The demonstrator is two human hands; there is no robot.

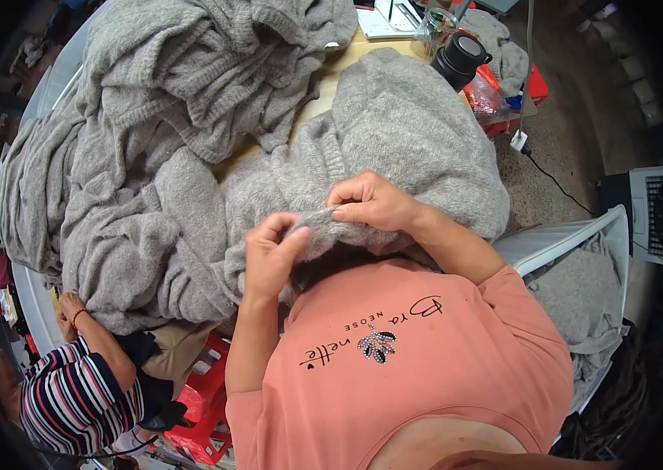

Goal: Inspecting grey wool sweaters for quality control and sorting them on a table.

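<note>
Wooden table [339, 69], mostly buried under grey knits. Over its left and far parts: big rumpled knitwear pile [167, 86], grey, ribbed bands showing, folds overlapping. On its near-right part: grey knitted garment [418, 117], the one being handled, bunched and bulging, close edge gathered at the table's near side; boundary with the pile hard to make out. Just off the table's near side: salmon T-shirt [433, 337] on the camera wearer, dark lettering plus sparkly leaf motif. Right of the table: white plastic bin [557, 240], loaded with more grey knitwear [578, 301]. At the table's near-left side: co-worker in striped top [85, 388], reaching to the rim. Below the table's near-left side: red plastic stool [204, 395], partly hidden.

At the table's near side, over the garment's gathered edge: right hand [378, 202], thumb against curled forefinger, pinching that edge. Just left along the same table side: left hand [269, 254], thumb and forefinger bent toward each other at the fabric, slightly blurred; cannot tell whether pinching any.

At the table's far-right corner: black flask [458, 61], with clear jar [432, 35] just beside. Along the table's far edge: white notepad [378, 23], dark pen [391, 9] on top. Off the table's right side: white power plug [519, 141].
</note>
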